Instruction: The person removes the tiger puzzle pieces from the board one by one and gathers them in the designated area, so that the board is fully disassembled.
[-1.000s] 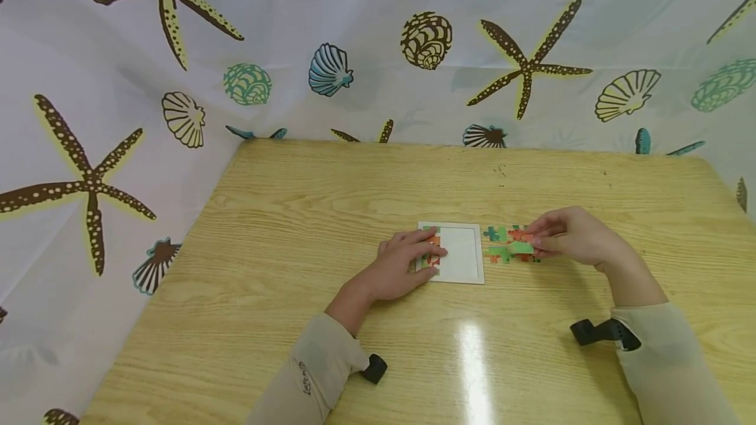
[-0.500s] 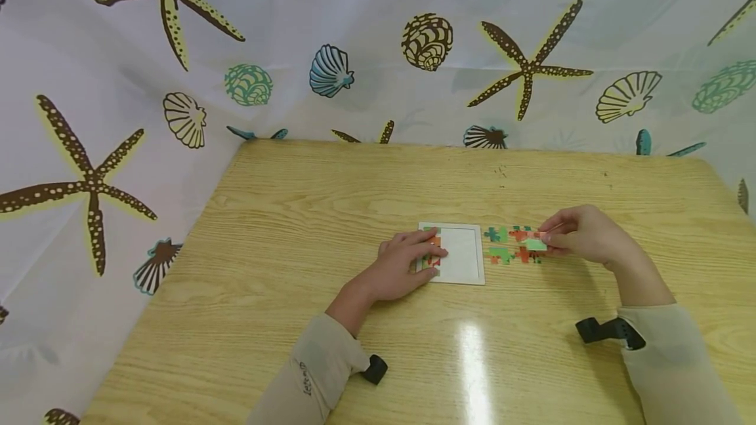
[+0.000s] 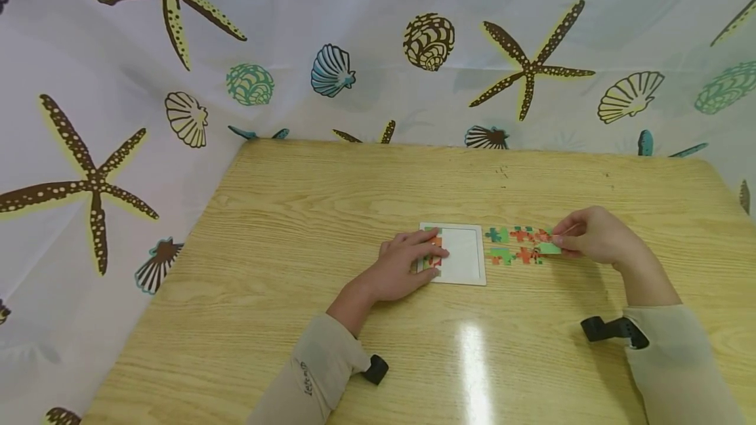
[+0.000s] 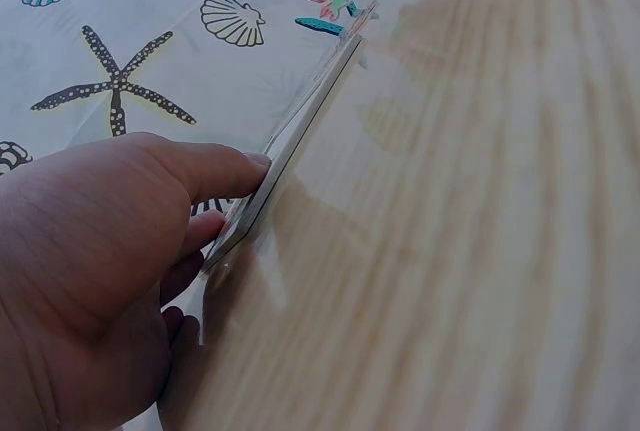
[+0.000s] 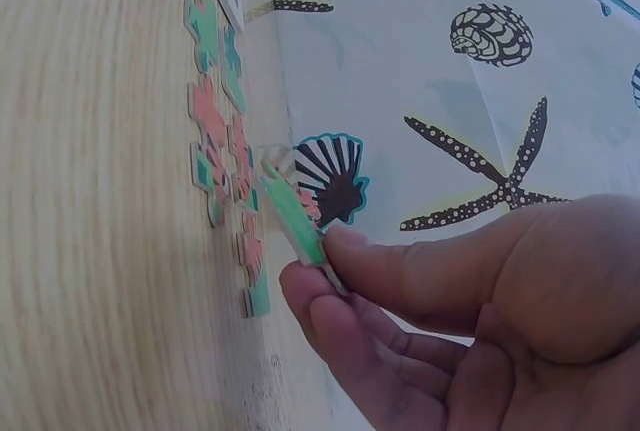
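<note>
A white square puzzle tray (image 3: 463, 254) lies on the table, with red and green puzzle pieces along its left side, partly hidden by fingers. My left hand (image 3: 398, 269) rests on that side, fingers stretched over the pieces; in the left wrist view its thumb touches the tray's edge (image 4: 290, 146). To the right, my right hand (image 3: 599, 238) pinches a green and red puzzle piece (image 3: 550, 248) between thumb and fingers. The right wrist view shows this piece (image 5: 292, 213) tilted, held above the table. Loose puzzle pieces (image 3: 524, 255) lie in two rows between tray and right hand.
The wooden table (image 3: 307, 215) extends around the tray. A white curtain (image 3: 378, 103) printed with shells and starfish hangs behind and at the sides. Black wrist straps with small devices (image 3: 593, 328) sit on both sleeves.
My right hand has moved to the right with the puzzle piece, uncovering more of the loose pieces in the rows. The left hand has stayed on the tray.
</note>
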`<state>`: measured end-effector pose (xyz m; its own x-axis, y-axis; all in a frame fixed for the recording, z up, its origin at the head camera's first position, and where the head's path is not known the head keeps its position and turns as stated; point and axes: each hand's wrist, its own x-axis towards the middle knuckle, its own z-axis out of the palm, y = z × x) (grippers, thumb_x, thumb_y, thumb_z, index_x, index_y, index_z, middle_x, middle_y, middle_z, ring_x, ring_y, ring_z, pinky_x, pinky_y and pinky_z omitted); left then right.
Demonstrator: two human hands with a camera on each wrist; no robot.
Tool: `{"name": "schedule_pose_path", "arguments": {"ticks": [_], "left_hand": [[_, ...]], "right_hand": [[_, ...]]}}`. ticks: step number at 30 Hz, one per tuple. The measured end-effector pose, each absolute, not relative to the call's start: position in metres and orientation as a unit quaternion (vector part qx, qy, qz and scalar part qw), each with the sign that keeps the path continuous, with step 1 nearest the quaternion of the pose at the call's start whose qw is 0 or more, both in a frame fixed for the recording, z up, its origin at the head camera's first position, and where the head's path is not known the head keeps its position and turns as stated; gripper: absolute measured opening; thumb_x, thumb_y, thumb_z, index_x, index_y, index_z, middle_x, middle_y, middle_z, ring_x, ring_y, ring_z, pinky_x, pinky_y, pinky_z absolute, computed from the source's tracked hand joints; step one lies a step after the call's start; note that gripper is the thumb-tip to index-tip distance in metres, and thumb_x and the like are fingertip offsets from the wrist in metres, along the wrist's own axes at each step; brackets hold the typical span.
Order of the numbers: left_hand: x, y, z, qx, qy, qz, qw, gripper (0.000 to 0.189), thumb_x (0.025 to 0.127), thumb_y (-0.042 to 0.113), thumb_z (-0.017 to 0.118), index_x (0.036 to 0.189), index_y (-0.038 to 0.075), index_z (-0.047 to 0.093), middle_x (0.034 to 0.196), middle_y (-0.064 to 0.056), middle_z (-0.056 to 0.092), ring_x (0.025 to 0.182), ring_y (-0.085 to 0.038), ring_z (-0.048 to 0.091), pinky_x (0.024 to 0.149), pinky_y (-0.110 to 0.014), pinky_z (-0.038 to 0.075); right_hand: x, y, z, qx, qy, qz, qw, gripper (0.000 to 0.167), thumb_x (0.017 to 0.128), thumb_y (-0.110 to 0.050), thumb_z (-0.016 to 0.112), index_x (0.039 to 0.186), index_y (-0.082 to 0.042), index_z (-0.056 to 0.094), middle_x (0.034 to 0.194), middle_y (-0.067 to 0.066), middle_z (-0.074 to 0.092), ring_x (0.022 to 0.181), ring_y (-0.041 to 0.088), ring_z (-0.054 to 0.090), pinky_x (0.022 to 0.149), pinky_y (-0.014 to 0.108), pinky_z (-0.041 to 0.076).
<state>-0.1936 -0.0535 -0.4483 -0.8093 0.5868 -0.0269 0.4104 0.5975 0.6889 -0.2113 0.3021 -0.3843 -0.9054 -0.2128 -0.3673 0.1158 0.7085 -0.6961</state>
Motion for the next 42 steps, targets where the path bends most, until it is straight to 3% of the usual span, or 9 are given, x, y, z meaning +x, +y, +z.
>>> {"name": "schedule_pose_path", "arguments": {"ticks": [29,42], "left_hand": [[-0.194,-0.055,-0.452,0.285,0.888,0.34,0.125,0.033,0.1,0.03,0.061,0.133,0.025,0.064,0.165,0.002,0.029,0.145,-0.029,0.028,0.107,-0.055,0.023],[-0.194,-0.054,-0.45,0.285,0.886,0.345,0.123,0.033,0.1,0.029,0.062,0.132,0.024,0.065,0.164,0.001,0.03,0.145,-0.03,0.029,0.105,-0.055,0.023]], "right_hand": [[-0.213,0.317,-0.39,0.009,0.904,-0.347,0.248,0.023,0.098,-0.006,0.061,0.11,0.014,0.062,0.089,0.011,0.069,0.073,0.013,0.063,0.065,0.028,0.054],[-0.214,0.315,-0.394,0.038,0.909,-0.344,0.231,0.02,0.091,-0.004,0.07,0.1,0.012,0.063,0.082,0.009,0.068,0.066,0.012,0.064,0.062,0.029,0.056]]}}
